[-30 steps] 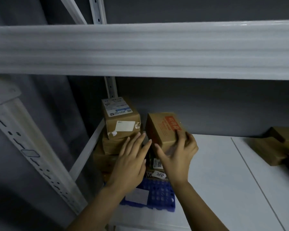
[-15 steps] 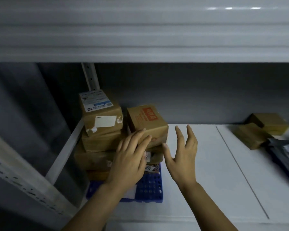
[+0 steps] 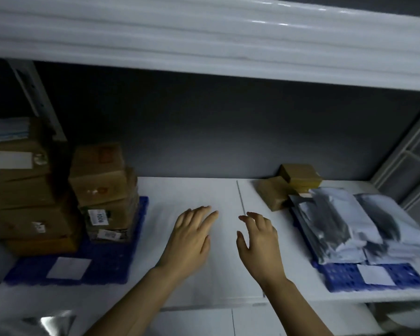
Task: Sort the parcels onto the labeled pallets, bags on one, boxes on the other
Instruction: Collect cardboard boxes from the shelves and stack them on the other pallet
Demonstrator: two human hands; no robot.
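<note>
One long white shelf [image 3: 192, 195] runs under both hands, and the upper shelf [image 3: 204, 44] hangs low over them, so there's not much headroom for lifting anything high. Left of the left hand is the box stack [image 3: 102, 187], several layers tall on the box pallet [image 3: 102, 267]. Right of the right hand is the bag pile [image 3: 337, 221], slumped on the bag pallet [image 3: 337, 275] and spilling a bit over its right side. Out past the right hand, near the back wall, two loose boxes [image 3: 274, 192] sit on the bare shelf, and the nearer one looks like it's touching the bags. Left hand [image 3: 189, 241] and right hand [image 3: 260, 246] are both empty, fingers spread and relaxed, hovering over the bare strip between the pallets. Each pallet has a white label [image 3: 68, 267] by its near edge, too blurry to read.

My read: they're between parcels, choosing the next one. Those loose boxes look like leftovers, so I'd guess the next move is to reach forward-right, grab one, and carry it over to the stack. The middle strip has loads of room. The catch is that the stack is tall and uneven, so put it down gently. There's also a shiny bag [image 3: 51, 321] below the left arm, lower than the shelf. No idea if it counts.
</note>
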